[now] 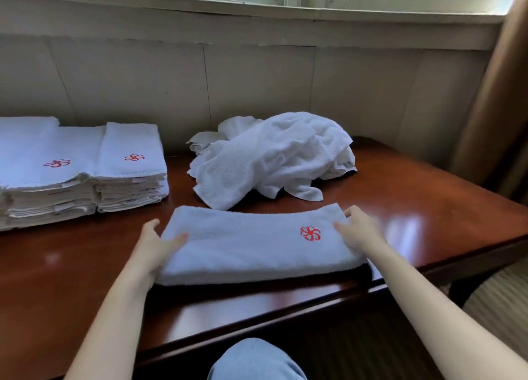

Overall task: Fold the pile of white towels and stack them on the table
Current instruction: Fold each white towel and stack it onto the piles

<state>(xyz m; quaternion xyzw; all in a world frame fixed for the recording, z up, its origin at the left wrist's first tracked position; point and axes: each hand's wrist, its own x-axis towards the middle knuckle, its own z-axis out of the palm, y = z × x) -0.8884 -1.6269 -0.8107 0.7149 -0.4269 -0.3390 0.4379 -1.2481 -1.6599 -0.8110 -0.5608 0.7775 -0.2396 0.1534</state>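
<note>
A folded white towel (251, 244) with a red flower emblem lies as a long strip near the front edge of the dark wooden table (414, 208). My left hand (153, 244) grips its left end, thumb on top and fingers underneath. My right hand (358, 226) holds its right end the same way, thumb lying over the cloth. Behind it sits a crumpled pile of white towels (274, 156). Two stacks of folded towels (80, 174) with red emblems stand at the left.
A panelled wall and window sill run along the table's far side. A brown curtain (491, 94) hangs at the right. A chair seat (497, 302) shows past the table's right corner. My knee in blue jeans (254, 359) is below the front edge.
</note>
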